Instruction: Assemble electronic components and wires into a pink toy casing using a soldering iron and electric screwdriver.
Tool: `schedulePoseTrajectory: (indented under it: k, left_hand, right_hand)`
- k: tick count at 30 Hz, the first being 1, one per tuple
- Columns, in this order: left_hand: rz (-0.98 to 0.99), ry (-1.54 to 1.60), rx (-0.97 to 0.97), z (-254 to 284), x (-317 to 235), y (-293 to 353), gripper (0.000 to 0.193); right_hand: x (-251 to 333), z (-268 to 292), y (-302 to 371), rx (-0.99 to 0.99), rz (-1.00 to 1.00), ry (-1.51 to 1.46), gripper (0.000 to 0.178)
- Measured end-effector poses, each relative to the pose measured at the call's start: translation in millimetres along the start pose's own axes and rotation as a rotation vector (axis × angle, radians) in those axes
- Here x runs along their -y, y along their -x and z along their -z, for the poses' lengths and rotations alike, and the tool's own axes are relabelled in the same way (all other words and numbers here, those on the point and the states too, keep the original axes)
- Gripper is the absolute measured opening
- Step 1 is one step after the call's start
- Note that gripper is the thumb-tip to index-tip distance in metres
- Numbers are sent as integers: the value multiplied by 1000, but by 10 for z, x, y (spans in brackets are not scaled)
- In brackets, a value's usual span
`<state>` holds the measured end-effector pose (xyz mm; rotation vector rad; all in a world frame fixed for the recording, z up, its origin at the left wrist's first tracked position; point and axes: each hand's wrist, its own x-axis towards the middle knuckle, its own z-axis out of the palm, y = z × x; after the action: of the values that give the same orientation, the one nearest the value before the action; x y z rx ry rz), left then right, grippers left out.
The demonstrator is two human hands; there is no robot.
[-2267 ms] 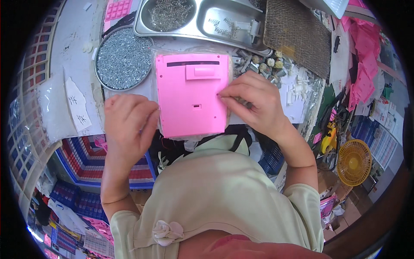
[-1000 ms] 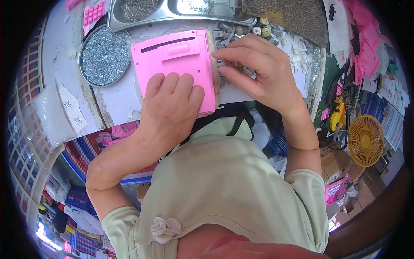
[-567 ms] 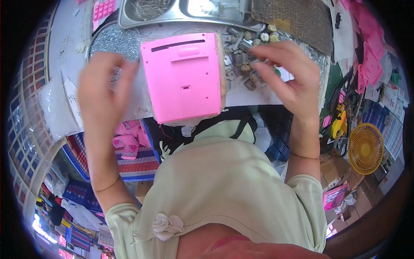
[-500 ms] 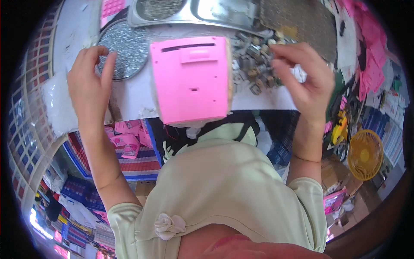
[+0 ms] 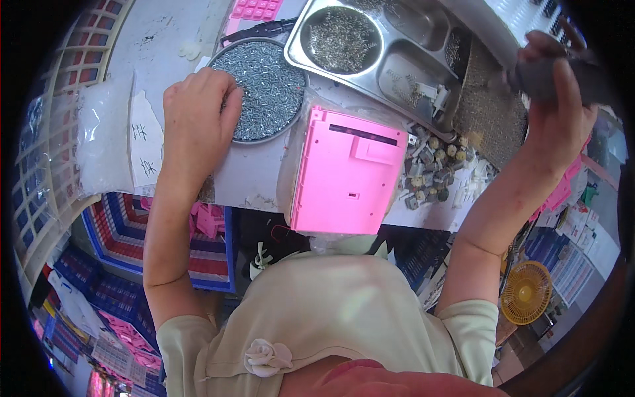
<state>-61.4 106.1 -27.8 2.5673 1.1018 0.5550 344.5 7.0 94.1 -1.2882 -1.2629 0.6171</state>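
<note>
A pink plastic case [image 5: 347,172], back side up with a slot and a small hatch, lies at the near edge of the grey worktable [image 5: 254,175], untouched. My left hand [image 5: 198,119] rests fingers down on the rim of a round dish of small silver screws [image 5: 264,89]. My right hand [image 5: 555,106] is raised at the far right, closed around a dark grey tool handle [image 5: 562,69].
A steel compartment tray [image 5: 390,46] with screws and small parts stands behind the case. Loose small components [image 5: 436,178] lie right of it. A clear plastic bag with paper labels [image 5: 116,142] is at left. Pink keypads [image 5: 254,8] lie at the back. A yellow fan [image 5: 526,301] sits on the floor.
Both hands let go of the pink case. My left hand moved to the screw dish. My right hand swung up to the right and took hold of the dark tool.
</note>
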Motion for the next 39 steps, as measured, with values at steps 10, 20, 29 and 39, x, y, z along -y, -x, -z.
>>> schedulePoseTrajectory:
  k: [10,20,29,39]
  left_hand:
    - [-27,198,-4,74,-11,62,16]
    - [-54,374,34,175,-286,294,12]
    - [-97,567,-68,-139,-616,239,10]
    - [-372,205,-118,-170,-646,188,16]
  right_hand:
    - [167,-1680,675,248,-87,-468,48]
    - [48,-1790,770,356,-107,-301,42]
    - [258,-1597,797,228,-54,-484,44]
    - [312,-1318,942,154,-20,-545,45]
